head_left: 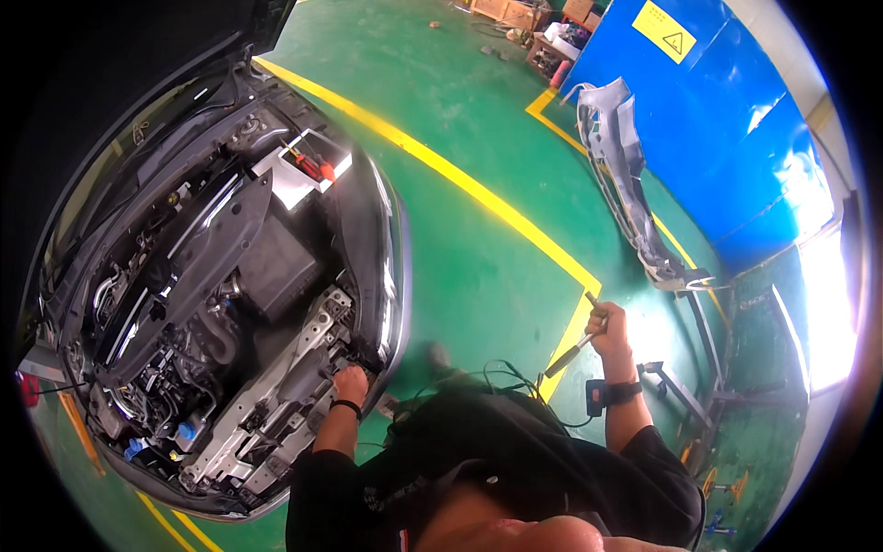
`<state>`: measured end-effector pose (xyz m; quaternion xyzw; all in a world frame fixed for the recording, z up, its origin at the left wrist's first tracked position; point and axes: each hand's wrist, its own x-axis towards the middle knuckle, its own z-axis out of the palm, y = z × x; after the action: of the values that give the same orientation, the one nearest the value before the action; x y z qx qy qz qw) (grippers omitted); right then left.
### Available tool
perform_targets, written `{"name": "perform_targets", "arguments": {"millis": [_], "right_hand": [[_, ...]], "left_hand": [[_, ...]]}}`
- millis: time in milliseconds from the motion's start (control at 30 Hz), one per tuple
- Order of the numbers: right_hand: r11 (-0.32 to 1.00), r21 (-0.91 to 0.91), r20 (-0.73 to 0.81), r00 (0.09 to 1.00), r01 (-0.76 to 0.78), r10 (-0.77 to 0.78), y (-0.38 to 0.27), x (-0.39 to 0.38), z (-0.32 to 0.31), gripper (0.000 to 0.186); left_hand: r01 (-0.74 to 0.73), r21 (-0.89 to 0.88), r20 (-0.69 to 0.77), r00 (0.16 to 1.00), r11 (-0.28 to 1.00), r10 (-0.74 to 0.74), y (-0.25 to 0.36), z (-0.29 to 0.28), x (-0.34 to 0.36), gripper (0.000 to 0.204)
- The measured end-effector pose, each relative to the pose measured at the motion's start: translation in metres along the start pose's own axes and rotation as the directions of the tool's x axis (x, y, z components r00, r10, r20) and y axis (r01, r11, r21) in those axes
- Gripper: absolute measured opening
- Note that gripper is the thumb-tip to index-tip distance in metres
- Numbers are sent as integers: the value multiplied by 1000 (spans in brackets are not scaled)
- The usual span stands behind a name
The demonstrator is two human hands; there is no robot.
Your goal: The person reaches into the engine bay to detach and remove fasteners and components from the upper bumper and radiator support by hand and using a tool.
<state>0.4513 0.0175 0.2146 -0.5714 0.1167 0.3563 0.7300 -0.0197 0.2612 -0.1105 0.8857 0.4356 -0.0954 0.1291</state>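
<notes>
The car's engine bay [230, 294] lies uncovered on my left under a raised hood. My left hand [349, 382] rests at the front of the car, beside the metal front crossmember [276, 396]. Its fingers are curled, and whatever is in them is hidden. Out to the right, over the floor, my right hand [608, 328] is wrapped round a ratchet wrench [568, 355]. The wrench's thick grey end points down and left, while a short shank sticks out above the fist.
Red-handled screwdrivers [313, 166] lie on a white tray [287, 184] at the bay's far corner. A removed bumper [614, 166] stands by a blue wall panel [708, 110]. Dark cables [506, 373] hang near my body. A metal stand [681, 391] is at the right.
</notes>
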Motion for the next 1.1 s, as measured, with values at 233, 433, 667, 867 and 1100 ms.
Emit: {"name": "perform_targets", "arguments": {"millis": [233, 433, 667, 867, 1100], "right_hand": [[999, -29, 52, 998, -17, 19, 3, -5, 15, 14], [999, -38, 0, 1000, 6, -6, 9, -1, 15, 5], [999, -33, 15, 999, -33, 34, 9, 3, 4, 8], [998, -58, -10, 1000, -20, 20, 10, -7, 14, 9], [998, -67, -34, 999, -21, 19, 13, -7, 14, 10]], "left_hand": [[78, -29, -136, 987, 997, -81, 8, 4, -1, 19], [67, -126, -110, 991, 990, -81, 5, -2, -1, 22], [126, -119, -33, 991, 985, -131, 14, -23, 0, 22], [157, -144, -49, 985, 977, -165, 10, -11, 2, 20], [274, -163, 14, 961, 948, -276, 10, 5, 1, 19]]}}
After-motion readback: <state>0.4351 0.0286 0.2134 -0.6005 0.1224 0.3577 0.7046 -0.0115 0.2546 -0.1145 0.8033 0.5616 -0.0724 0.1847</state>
